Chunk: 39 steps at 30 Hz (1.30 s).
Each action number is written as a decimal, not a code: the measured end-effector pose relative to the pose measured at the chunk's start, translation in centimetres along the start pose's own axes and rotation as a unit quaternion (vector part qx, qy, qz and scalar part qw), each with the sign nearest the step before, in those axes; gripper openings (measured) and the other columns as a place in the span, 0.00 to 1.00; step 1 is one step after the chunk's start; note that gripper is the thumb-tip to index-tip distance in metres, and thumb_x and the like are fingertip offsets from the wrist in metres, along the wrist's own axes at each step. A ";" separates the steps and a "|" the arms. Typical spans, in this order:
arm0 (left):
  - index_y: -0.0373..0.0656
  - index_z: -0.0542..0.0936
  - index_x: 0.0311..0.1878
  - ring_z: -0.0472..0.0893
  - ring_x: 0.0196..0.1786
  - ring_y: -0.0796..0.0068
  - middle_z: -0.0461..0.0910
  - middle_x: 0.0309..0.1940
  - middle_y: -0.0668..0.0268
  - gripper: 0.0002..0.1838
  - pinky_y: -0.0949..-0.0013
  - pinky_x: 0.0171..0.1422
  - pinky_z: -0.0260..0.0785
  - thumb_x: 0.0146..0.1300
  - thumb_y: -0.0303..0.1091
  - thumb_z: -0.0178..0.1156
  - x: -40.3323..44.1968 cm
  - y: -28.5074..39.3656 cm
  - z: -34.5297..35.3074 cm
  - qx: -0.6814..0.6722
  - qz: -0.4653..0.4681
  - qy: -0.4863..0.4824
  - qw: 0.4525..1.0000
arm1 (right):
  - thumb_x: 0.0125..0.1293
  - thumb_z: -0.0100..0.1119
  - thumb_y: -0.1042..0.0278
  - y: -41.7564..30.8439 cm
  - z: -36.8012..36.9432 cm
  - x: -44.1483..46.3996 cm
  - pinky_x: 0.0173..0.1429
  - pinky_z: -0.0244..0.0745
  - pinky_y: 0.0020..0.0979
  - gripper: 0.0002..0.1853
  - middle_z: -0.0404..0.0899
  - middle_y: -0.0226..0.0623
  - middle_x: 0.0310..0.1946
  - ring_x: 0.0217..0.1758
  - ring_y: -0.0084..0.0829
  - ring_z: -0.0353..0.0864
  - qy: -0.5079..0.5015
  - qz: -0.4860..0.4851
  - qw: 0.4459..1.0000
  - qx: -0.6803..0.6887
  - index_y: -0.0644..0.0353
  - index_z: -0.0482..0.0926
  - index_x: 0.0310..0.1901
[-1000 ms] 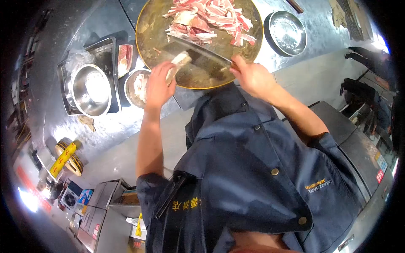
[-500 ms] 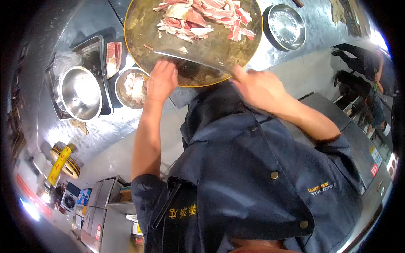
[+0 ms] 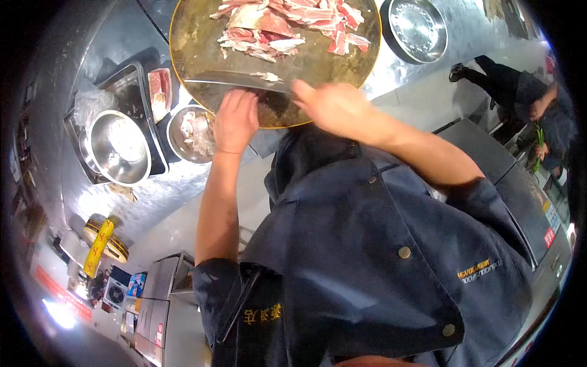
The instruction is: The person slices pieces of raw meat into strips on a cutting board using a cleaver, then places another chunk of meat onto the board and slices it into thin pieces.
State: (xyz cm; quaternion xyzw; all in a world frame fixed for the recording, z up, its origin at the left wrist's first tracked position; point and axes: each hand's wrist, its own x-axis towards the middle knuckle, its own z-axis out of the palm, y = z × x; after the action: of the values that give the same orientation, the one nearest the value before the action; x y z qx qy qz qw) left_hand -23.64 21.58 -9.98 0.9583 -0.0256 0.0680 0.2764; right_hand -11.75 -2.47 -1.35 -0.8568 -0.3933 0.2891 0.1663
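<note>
My right hand [image 3: 335,111] is closed around the handle of a knife [image 3: 229,79]. The blade points left and lies low across the round chopping board [image 3: 199,46]. My left hand [image 3: 237,122] is at the board's near edge, fingers curled and pressed together just below the blade; whatever may be under the fingertips is hidden. Small pale scraps [image 3: 267,77] lie beside the blade. Beyond it is a pile of sliced, fatty raw meat [image 3: 263,37]. Left of the board, a metal bowl [image 3: 191,133] contains pale meat pieces.
A meat slab [image 3: 160,93] lies beside a black tray [image 3: 144,104] that carries a steel bowl [image 3: 119,147] and clear plastic. A round steel pan [image 3: 418,29] stands right of the board. At far right, another person [image 3: 538,98] in dark clothes holds green stalks.
My right hand and the knife have moved left across the board. My left hand stays near the board's edge. The camera view has shifted slightly, and the other person's green stalks show more clearly.
</note>
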 end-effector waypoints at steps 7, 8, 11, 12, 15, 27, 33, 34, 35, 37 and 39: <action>0.42 0.85 0.45 0.82 0.49 0.50 0.83 0.46 0.56 0.10 0.53 0.55 0.79 0.60 0.25 0.68 0.1 0.4 -0.1 0.027 -0.015 0.027 0.999 | 0.82 0.51 0.52 -1.4 -5.8 -4.1 0.33 0.82 0.57 0.14 0.85 0.50 0.26 0.31 0.56 0.89 -0.105 0.048 0.993 -0.033 0.55 0.70 0.54; 0.42 0.85 0.45 0.82 0.49 0.50 0.83 0.46 0.56 0.10 0.53 0.55 0.79 0.60 0.25 0.68 0.3 0.3 -0.2 0.027 -0.019 0.028 0.999 | 0.82 0.51 0.52 -1.2 -6.1 -4.7 0.33 0.82 0.57 0.15 0.86 0.50 0.26 0.31 0.56 0.89 -0.102 0.060 0.993 -0.029 0.55 0.69 0.54; 0.40 0.85 0.46 0.82 0.50 0.50 0.84 0.46 0.56 0.09 0.53 0.55 0.79 0.62 0.25 0.67 -0.1 0.1 -0.2 -0.001 -0.020 -0.015 1.000 | 0.82 0.52 0.51 -0.3 -1.5 -1.0 0.33 0.82 0.57 0.16 0.86 0.50 0.26 0.32 0.57 0.89 -0.078 0.042 0.996 -0.007 0.55 0.69 0.55; 0.40 0.85 0.46 0.82 0.50 0.50 0.84 0.46 0.56 0.09 0.53 0.55 0.79 0.62 0.25 0.67 -0.1 0.2 -0.1 0.001 -0.017 -0.015 1.000 | 0.82 0.52 0.50 0.0 0.0 0.7 0.34 0.82 0.57 0.16 0.86 0.50 0.27 0.32 0.57 0.89 -0.050 0.002 0.999 -0.001 0.54 0.69 0.56; 0.39 0.85 0.45 0.83 0.48 0.50 0.84 0.44 0.56 0.07 0.54 0.54 0.79 0.64 0.25 0.67 0.5 0.3 0.0 -0.013 0.011 0.051 0.999 | 0.81 0.53 0.50 -0.6 -0.3 1.7 0.35 0.83 0.56 0.17 0.86 0.51 0.27 0.33 0.58 0.89 -0.013 -0.008 1.000 0.005 0.53 0.69 0.57; 0.42 0.85 0.41 0.83 0.46 0.52 0.83 0.40 0.59 0.04 0.55 0.53 0.79 0.64 0.26 0.69 0.7 0.5 0.0 -0.001 0.000 0.064 0.998 | 0.79 0.59 0.50 -0.6 0.8 2.0 0.31 0.81 0.56 0.17 0.84 0.50 0.23 0.28 0.57 0.87 0.029 -0.013 0.999 0.023 0.54 0.72 0.55; 0.42 0.85 0.41 0.82 0.43 0.52 0.81 0.37 0.59 0.07 0.54 0.49 0.78 0.59 0.27 0.69 -0.1 0.1 0.1 0.015 -0.009 0.065 0.998 | 0.78 0.60 0.51 -1.2 -5.4 -5.6 0.32 0.80 0.57 0.17 0.83 0.50 0.22 0.28 0.57 0.87 -0.056 0.078 0.995 0.013 0.54 0.71 0.55; 0.42 0.85 0.41 0.82 0.42 0.52 0.82 0.37 0.59 0.07 0.54 0.49 0.78 0.59 0.27 0.69 -0.2 -0.1 0.2 0.008 -0.010 0.051 0.999 | 0.78 0.60 0.51 -1.2 -4.2 -4.6 0.32 0.80 0.57 0.17 0.83 0.50 0.22 0.28 0.57 0.87 -0.058 0.082 0.995 0.015 0.54 0.71 0.55; 0.42 0.85 0.40 0.82 0.42 0.52 0.82 0.37 0.59 0.06 0.54 0.49 0.78 0.59 0.27 0.69 -0.3 -0.1 0.3 0.003 -0.009 0.039 0.999 | 0.78 0.60 0.52 -0.9 -2.0 -2.4 0.33 0.81 0.57 0.16 0.83 0.50 0.22 0.28 0.57 0.87 -0.042 0.055 0.998 0.011 0.54 0.72 0.55; 0.42 0.85 0.41 0.83 0.44 0.51 0.83 0.39 0.58 0.07 0.53 0.51 0.78 0.59 0.25 0.69 0.1 0.4 0.2 -0.009 -0.008 0.054 0.998 | 0.79 0.60 0.52 -0.7 0.5 0.7 0.33 0.81 0.57 0.16 0.83 0.50 0.22 0.28 0.58 0.87 -0.021 0.023 1.000 0.005 0.53 0.72 0.54; 0.41 0.85 0.41 0.83 0.46 0.50 0.84 0.42 0.57 0.07 0.52 0.53 0.78 0.59 0.24 0.68 0.2 0.4 -0.1 -0.018 -0.007 0.066 0.998 | 0.79 0.59 0.52 -0.9 1.5 2.1 0.33 0.80 0.57 0.15 0.83 0.50 0.23 0.29 0.59 0.86 0.024 -0.012 0.999 0.034 0.52 0.72 0.54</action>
State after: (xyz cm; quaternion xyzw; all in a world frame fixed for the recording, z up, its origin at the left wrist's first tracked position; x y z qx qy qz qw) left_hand -23.47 21.26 -9.64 0.9466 -0.0021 0.1291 0.2953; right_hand -12.12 -0.20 -2.85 -0.8527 -0.3894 0.2796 0.2077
